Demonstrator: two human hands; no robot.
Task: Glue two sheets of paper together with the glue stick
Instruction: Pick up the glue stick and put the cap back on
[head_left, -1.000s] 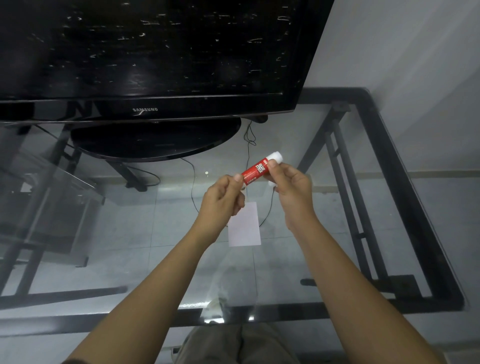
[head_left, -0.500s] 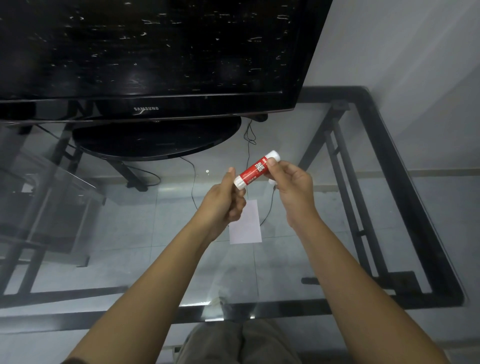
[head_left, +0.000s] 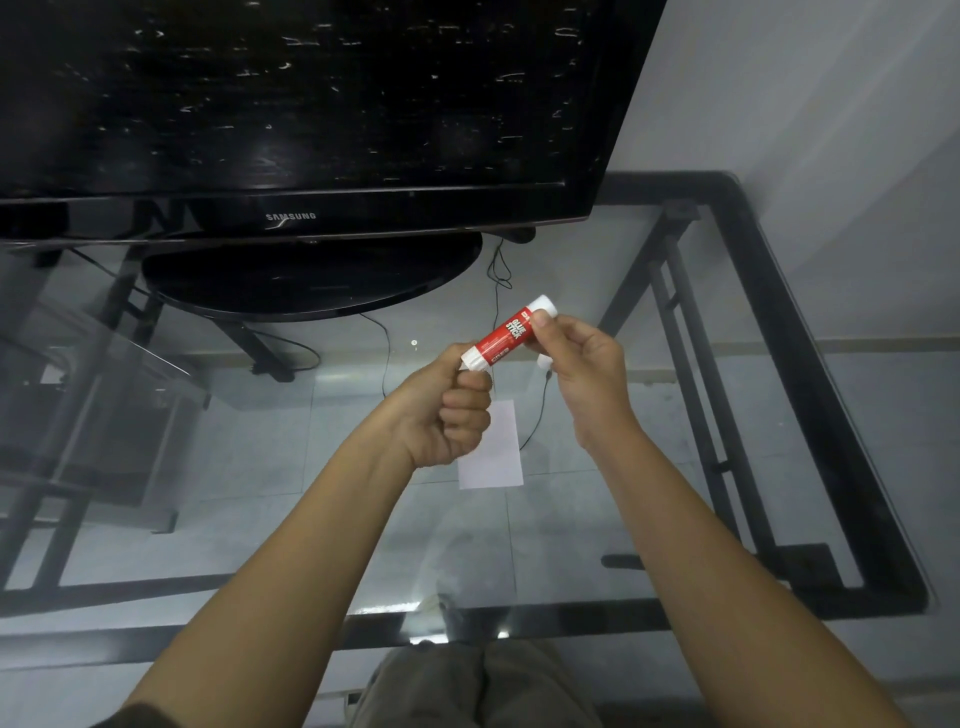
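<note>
Both hands hold the glue stick (head_left: 508, 333) in the air above the glass surface (head_left: 613, 519), tilted so one white end points toward one o'clock and the other toward seven. The right hand (head_left: 584, 374) has its grip pinched around the upper end of the red tube, thumb on top. The left hand (head_left: 447, 410) is clenched, its thumb and forefinger closed on the lower white end. Whether that end is the cap or the twist base cannot be told from here.

A sheet of paper (head_left: 496, 449) lies flat on the glass at about six o'clock from the stick, partly hidden by the left hand. Only one sheet is clearly visible.

The step in hand looks like opening or winding out the stick. To do it well, keep the right grip still and work only the left end. Pull or turn along the tube's axis, not sideways. Expose only a little glue so it does not snap.
</note>
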